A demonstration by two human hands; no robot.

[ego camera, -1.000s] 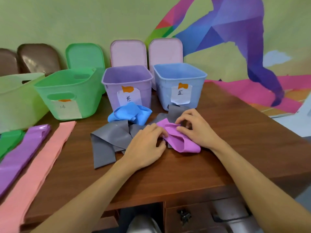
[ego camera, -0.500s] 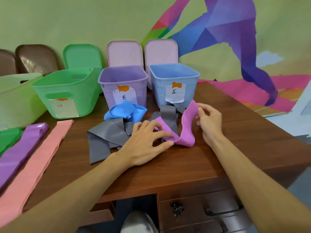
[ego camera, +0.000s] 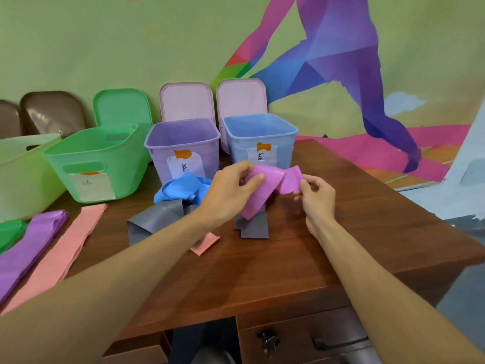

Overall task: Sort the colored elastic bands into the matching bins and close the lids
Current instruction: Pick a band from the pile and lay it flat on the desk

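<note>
My left hand and my right hand both pinch a magenta-purple band, lifted off the table in front of the purple bin and the blue bin. Both bins stand open, each with a paper label, and their pink lids lean on the wall behind. Under the hands lie a grey band, a crumpled blue band and a small salmon piece. A green bin stands left of the purple one.
At the left of the wooden table lie a long purple band, a long salmon band and a green band. A pale green bin, a green lid and brown lids sit at the back left.
Both hands have raised the magenta-purple band from the table and stretched it between them. A small salmon piece now shows on the table beneath my left arm.
</note>
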